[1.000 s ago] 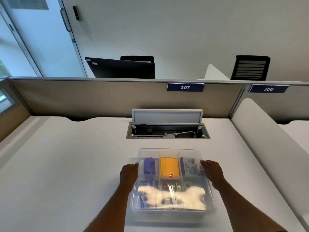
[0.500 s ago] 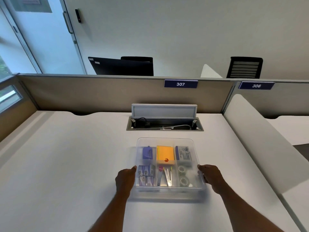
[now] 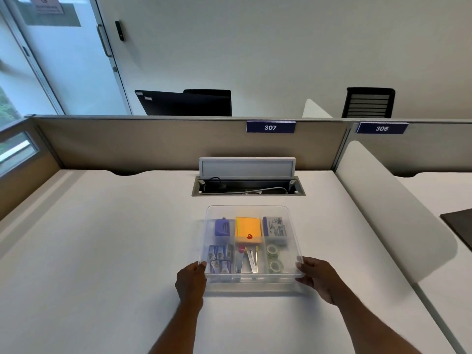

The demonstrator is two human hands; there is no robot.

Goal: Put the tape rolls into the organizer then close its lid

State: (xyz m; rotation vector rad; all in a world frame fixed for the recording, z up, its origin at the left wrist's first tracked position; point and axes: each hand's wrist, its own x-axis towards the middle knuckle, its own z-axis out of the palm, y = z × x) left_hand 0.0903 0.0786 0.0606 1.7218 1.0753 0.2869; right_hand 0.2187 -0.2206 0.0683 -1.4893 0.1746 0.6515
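Observation:
A clear plastic organizer (image 3: 293, 226) sits on the white desk with its transparent lid (image 3: 247, 210) lying flat on top. Two clear tape rolls (image 3: 273, 258) lie in its near right compartment, seen through the lid. Other compartments hold a purple item, orange sticky notes, a printed box, small blue packets and metal clips. My left hand (image 3: 190, 283) grips the near left corner of the organizer. My right hand (image 3: 318, 278) grips the near right corner.
An open cable well (image 3: 249, 187) with a raised flap sits in the desk just behind the organizer. A tan partition with labels 307 and 306 stands at the back. A white divider panel (image 3: 388, 208) borders the desk on the right.
The lid has come down flat onto the organizer, and the bright glare on it is gone. Both hands slid from the organizer's sides to its near corners. The camera view tilted up.

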